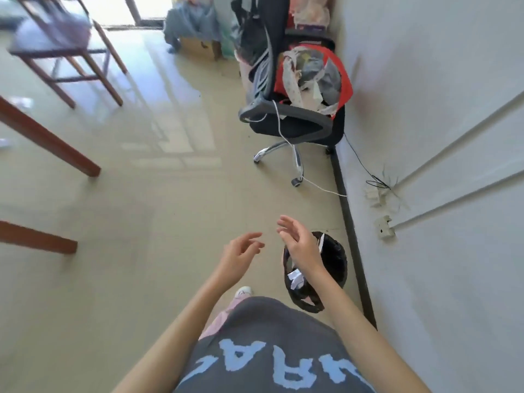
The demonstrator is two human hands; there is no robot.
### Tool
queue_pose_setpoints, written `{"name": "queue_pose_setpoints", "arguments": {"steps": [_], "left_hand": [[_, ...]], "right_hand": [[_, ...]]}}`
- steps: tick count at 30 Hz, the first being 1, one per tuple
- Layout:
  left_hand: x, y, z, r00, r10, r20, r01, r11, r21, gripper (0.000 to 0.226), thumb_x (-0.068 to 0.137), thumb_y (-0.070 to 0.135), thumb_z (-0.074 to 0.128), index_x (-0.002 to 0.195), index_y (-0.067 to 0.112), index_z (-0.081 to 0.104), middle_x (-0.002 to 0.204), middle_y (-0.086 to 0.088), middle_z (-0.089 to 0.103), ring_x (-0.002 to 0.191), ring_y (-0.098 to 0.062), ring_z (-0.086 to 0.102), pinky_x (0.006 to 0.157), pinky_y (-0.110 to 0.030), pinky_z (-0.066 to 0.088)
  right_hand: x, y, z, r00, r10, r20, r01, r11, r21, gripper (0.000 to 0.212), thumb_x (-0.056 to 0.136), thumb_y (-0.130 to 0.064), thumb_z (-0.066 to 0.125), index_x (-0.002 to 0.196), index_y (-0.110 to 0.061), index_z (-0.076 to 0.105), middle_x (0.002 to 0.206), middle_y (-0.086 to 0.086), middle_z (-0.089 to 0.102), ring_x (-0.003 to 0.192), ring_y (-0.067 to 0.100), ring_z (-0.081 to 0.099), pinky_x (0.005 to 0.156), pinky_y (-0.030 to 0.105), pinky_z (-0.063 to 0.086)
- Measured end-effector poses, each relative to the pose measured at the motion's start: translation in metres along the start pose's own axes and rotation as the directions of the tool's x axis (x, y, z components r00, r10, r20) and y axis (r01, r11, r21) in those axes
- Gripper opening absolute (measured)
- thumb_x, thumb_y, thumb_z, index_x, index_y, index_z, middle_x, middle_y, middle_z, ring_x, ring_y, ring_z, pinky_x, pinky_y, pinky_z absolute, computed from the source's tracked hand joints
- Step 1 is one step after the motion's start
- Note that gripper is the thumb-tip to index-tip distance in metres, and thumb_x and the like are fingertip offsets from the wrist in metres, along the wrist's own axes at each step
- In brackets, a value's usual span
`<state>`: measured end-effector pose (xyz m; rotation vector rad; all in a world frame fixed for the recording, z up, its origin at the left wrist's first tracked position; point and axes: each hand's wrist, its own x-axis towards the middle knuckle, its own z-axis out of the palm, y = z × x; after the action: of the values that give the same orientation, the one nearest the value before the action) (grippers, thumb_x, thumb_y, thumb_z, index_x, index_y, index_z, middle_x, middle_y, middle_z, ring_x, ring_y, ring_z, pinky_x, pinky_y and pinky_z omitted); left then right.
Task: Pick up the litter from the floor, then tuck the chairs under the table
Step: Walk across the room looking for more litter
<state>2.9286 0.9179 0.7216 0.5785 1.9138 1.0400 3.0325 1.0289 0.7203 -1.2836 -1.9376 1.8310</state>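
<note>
Black-lined bin (326,268) sits by the wall with white paper (295,279) inside; my left hand (241,259) and right hand (297,245) hover over it, fingers loose, holding nothing. I count one wooden chair (56,49), pulled out and well apart. I risk snagging the white cable (286,137) trailing off the one office chair (292,114).

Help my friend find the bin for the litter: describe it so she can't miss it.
Follow the white wall on the right down to its dark skirting board. On the floor beside it stands a small round waste bin lined with a black bag, white paper scraps inside, nearer the person than the black office chair.
</note>
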Motion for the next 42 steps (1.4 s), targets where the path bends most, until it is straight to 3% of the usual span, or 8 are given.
{"name": "queue_pose_setpoints", "arguments": {"steps": [5, 10, 16, 21, 27, 31, 36, 42], "left_hand": [[-0.058, -0.039, -0.056, 0.945, -0.082, -0.317, 0.018, 0.98, -0.2, 0.025, 0.094, 0.009, 0.043, 0.111, 0.02, 0.058, 0.093, 0.003, 0.07, 0.082, -0.008, 0.067, 0.08, -0.025, 0.049], [-0.088, -0.074, -0.078, 0.842, -0.224, -0.49, 0.032, 0.929, -0.37, 0.025, 0.095, 0.008, 0.042, 0.111, 0.017, 0.059, 0.093, -0.001, 0.071, 0.08, -0.003, 0.068, 0.078, -0.023, 0.051], [-0.06, -0.099, -0.111, 0.8, -0.35, -0.487, 0.052, 0.849, -0.525, 0.025, 0.095, 0.002, 0.041, 0.107, 0.009, 0.061, 0.088, -0.006, 0.069, 0.07, -0.003, 0.068, 0.065, -0.013, 0.051], [0.011, -0.09, -0.203, 0.839, -0.265, -0.475, 0.02, 0.888, -0.46, 0.024, 0.094, 0.003, 0.041, 0.107, 0.012, 0.06, 0.088, -0.002, 0.069, 0.069, 0.001, 0.066, 0.064, -0.011, 0.049], [0.093, -0.054, -0.329, 0.86, -0.164, -0.483, -0.024, 0.933, -0.359, 0.024, 0.094, 0.005, 0.043, 0.102, 0.02, 0.06, 0.089, 0.001, 0.07, 0.073, 0.001, 0.067, 0.075, -0.022, 0.049], [0.154, -0.036, -0.389, 0.874, -0.144, -0.465, -0.026, 0.94, -0.34, 0.025, 0.094, 0.005, 0.042, 0.101, 0.021, 0.059, 0.089, 0.002, 0.069, 0.071, 0.003, 0.066, 0.071, -0.017, 0.048], [0.235, -0.026, -0.444, 0.865, -0.165, -0.474, -0.018, 0.934, -0.358, 0.022, 0.094, 0.005, 0.043, 0.102, 0.018, 0.06, 0.088, 0.002, 0.069, 0.069, 0.004, 0.066, 0.065, -0.008, 0.048], [0.329, -0.019, -0.504, 0.817, -0.285, -0.502, 0.054, 0.904, -0.424, 0.024, 0.094, 0.006, 0.044, 0.098, 0.023, 0.06, 0.089, 0.002, 0.069, 0.072, 0.002, 0.066, 0.067, -0.015, 0.046]], "right_hand": [[-0.01, -0.003, 0.043, 0.983, -0.076, 0.169, 0.08, 0.997, -0.02, 0.032, 0.089, -0.004, 0.049, 0.109, -0.029, 0.055, 0.11, -0.007, 0.063, 0.104, 0.011, 0.062, 0.094, 0.027, 0.047], [-0.003, 0.001, 0.085, 0.938, -0.05, 0.344, 0.087, 0.992, -0.093, 0.035, 0.089, -0.001, 0.048, 0.108, -0.029, 0.055, 0.112, -0.003, 0.064, 0.103, 0.013, 0.063, 0.092, 0.028, 0.048], [0.044, -0.009, 0.133, 0.903, 0.037, 0.428, 0.064, 0.974, -0.219, 0.031, 0.089, -0.002, 0.05, 0.11, -0.025, 0.054, 0.115, -0.001, 0.062, 0.106, 0.017, 0.061, 0.096, 0.033, 0.048], [0.118, -0.043, 0.184, 0.927, 0.032, 0.375, 0.058, 0.973, -0.225, 0.032, 0.088, -0.001, 0.05, 0.117, -0.014, 0.057, 0.117, 0.004, 0.063, 0.106, 0.019, 0.061, 0.095, 0.033, 0.048], [0.196, -0.103, 0.243, 0.961, 0.039, 0.273, 0.008, 0.985, -0.171, 0.031, 0.088, -0.001, 0.05, 0.112, -0.019, 0.057, 0.114, 0.003, 0.064, 0.105, 0.019, 0.062, 0.097, 0.04, 0.047], [0.248, -0.134, 0.27, 0.966, 0.052, 0.253, -0.004, 0.982, -0.188, 0.031, 0.088, -0.001, 0.051, 0.114, -0.017, 0.057, 0.111, 0.0, 0.064, 0.104, 0.018, 0.061, 0.094, 0.033, 0.048], [0.336, -0.172, 0.305, 0.954, 0.056, 0.295, 0.012, 0.975, -0.223, 0.03, 0.087, -0.001, 0.053, 0.107, -0.024, 0.057, 0.104, -0.006, 0.064, 0.097, 0.005, 0.059, 0.075, 0.009, 0.046], [0.48, -0.254, 0.362, 0.917, 0.046, 0.396, 0.077, 0.954, -0.289, 0.033, 0.088, -0.001, 0.051, 0.119, -0.011, 0.056, 0.113, 0.002, 0.062, 0.104, 0.014, 0.059, 0.085, 0.018, 0.044]]}}
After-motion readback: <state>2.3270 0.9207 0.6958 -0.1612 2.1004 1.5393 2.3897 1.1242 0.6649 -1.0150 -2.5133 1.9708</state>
